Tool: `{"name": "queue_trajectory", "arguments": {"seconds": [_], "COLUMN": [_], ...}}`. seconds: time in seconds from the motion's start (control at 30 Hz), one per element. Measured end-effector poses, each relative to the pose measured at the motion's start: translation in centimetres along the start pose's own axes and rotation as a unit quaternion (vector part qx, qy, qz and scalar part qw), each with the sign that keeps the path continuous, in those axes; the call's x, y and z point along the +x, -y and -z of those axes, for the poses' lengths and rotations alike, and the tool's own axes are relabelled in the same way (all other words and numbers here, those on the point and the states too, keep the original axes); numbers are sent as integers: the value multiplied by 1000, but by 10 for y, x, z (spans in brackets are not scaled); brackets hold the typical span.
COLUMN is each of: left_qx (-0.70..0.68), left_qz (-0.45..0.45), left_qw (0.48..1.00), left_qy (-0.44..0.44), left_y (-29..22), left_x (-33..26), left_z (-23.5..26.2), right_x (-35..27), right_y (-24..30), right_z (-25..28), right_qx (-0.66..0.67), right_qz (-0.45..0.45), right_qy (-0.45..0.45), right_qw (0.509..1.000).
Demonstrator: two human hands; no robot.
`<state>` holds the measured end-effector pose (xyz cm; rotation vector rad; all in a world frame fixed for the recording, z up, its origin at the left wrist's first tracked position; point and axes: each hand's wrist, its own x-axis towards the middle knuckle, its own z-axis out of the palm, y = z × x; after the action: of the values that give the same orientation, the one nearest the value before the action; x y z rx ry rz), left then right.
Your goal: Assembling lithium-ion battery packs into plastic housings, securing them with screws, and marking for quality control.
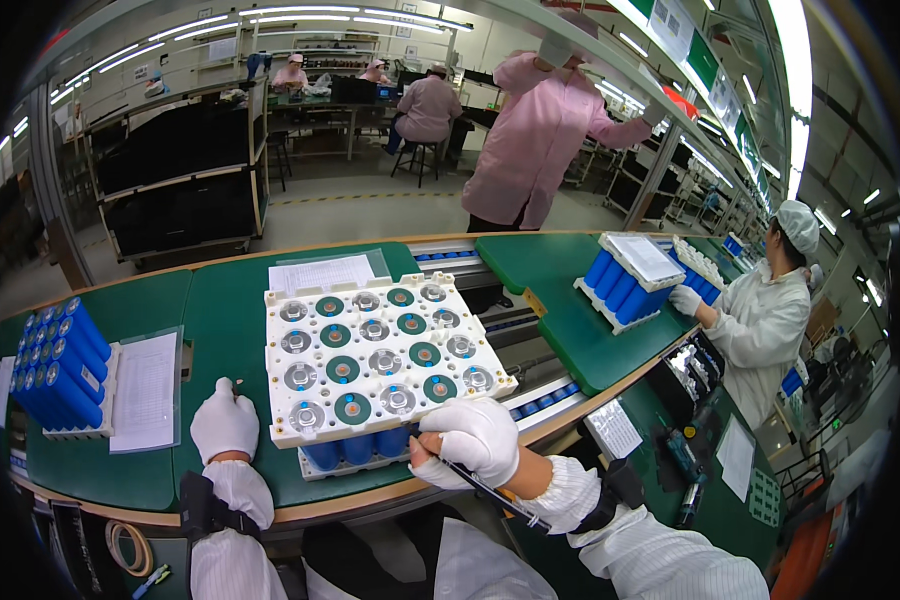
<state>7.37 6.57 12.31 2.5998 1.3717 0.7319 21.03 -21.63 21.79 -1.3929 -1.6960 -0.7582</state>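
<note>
White gloves: right hand [475,438] grips a thin dark tool [490,490] at the holder's near edge; left hand [224,422] curled, empty, on the green bench [225,310] beside it.
Holder: white cell holder [375,350], centre bench, seating blue cylindrical cells [355,450].
Left edge: second blue cell pack [58,365], paper sheet [145,390].

Green bench [220,320]: white cell pack [375,355], blue cell pack [55,365], prob. paper sheet [145,390].

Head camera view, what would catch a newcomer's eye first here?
The white cell holder packed with blue cylindrical cells sits mid-table, its top dotted with silver and green caps. The gloved right hand rests on its near corner holding a thin dark tool; the left hand lies beside it. More blue cells lie far left.
</note>
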Motion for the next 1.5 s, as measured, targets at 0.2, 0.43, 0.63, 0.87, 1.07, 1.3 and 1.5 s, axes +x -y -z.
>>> {"name": "queue_trajectory", "arguments": {"seconds": [0.2,0.43,0.63,0.87,1.07,1.3,1.5], "left_qx": [-1,-10,-119,-238,-513,-468,-375], "left_qz": [-7,-14,-7,-92,91,-54,-23], "left_qw": [1000,1000,992,963,831,836,882], "left_qy": [-8,-20,-29,-92,196,281,284], "left_y": [0,8,4,-4,-23,-66,-45], "left_x": [3,-4,-19,-87,-159,-214,-227], "left_z": [-1,-3,7,29,101,151,160], "right_x": [8,-4,-13,-12,25,2,-17], "right_y": [7,30,-5,-48,8,84,104], "right_z": [20,66,84,54,61,6,-16], "right_qx": [139,40,3,-34,-33,75,181], "right_qz": [-88,-202,-378,-360,-139,-63,-65], "right_qy": [18,18,-158,-164,-57,115,200], "right_qw": [986,978,912,918,988,989,961]}}
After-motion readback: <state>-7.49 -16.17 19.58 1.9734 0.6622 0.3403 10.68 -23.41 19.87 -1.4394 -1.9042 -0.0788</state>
